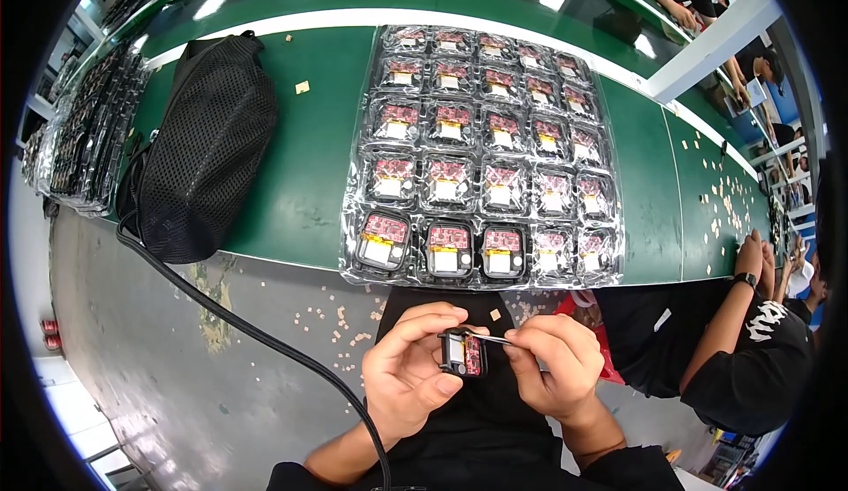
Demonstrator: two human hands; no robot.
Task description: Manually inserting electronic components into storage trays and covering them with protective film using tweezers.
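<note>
In front of my lap, my left hand (405, 369) grips a small black device housing (463, 355) by its edges, thumb below and fingers above. The housing's open side shows a red circuit board and a pale battery-like block with a yellow strip. My right hand (558, 360) pinches a thin silver metal tool (488, 339), possibly tweezers, whose tip reaches the housing's upper edge. Beyond both hands, a clear plastic tray (349, 266) holds rows of similar housings with red boards. Three front-row housings, such as the leftmost one (382, 242), look sharper than the film-hazed ones.
The tray lies on a green bench (305, 151). A black mesh bag (216, 142) and stacked filled trays (84, 129) stand at the left. A thick black cable (265, 314) runs down past my left forearm. A co-worker in black (751, 358) sits close at the right. Small tan pieces litter the floor.
</note>
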